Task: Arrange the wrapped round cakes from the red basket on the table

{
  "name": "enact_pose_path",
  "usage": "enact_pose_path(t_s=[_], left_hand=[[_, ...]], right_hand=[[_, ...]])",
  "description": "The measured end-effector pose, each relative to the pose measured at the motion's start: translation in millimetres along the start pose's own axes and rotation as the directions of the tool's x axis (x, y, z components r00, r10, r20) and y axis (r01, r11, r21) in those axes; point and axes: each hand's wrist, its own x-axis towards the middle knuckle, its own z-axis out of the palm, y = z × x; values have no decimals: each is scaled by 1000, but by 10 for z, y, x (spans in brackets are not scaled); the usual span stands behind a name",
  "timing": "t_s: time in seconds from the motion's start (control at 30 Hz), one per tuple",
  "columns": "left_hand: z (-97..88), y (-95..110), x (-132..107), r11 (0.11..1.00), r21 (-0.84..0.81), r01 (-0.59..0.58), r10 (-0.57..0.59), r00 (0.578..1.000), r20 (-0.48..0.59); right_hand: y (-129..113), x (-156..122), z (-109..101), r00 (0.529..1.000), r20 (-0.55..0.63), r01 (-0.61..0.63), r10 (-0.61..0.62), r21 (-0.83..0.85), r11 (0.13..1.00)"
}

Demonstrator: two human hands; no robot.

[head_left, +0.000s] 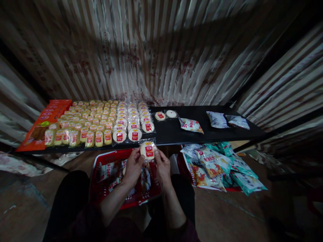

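Observation:
Both my hands hold one clear packet with a round pale cake and a red label (148,150), just below the front edge of the black shelf (222,133). My left hand (133,166) pinches its left side and my right hand (163,166) pinches its right side. Rows of like round cakes (133,121) lie on the shelf right above the packet. Below my hands stands a red basket (101,188) with more packets in it.
Left on the shelf lie rows of yellow cakes (85,122) and orange packets (47,117). Loose snack packets (191,125) and silver bags (217,119) lie to the right. A pile of green and white bags (219,166) sits under the shelf. Striped curtains hang behind.

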Motion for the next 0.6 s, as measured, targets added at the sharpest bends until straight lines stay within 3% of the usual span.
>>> enact_pose_path(t_s=[0.13, 0.47, 0.6], left_hand=[[25, 16, 21, 1000, -5, -13, 13, 1000, -20], [29, -64, 70, 1000, -7, -17, 17, 998, -53], [66, -62, 93, 999, 5, -32, 32, 999, -44]], right_hand=[[-11, 28, 7, 999, -26, 19, -20, -17, 1000], [-21, 21, -41, 995, 65, 75, -75, 11, 997], [-26, 41, -43, 995, 44, 85, -85, -1, 996]])
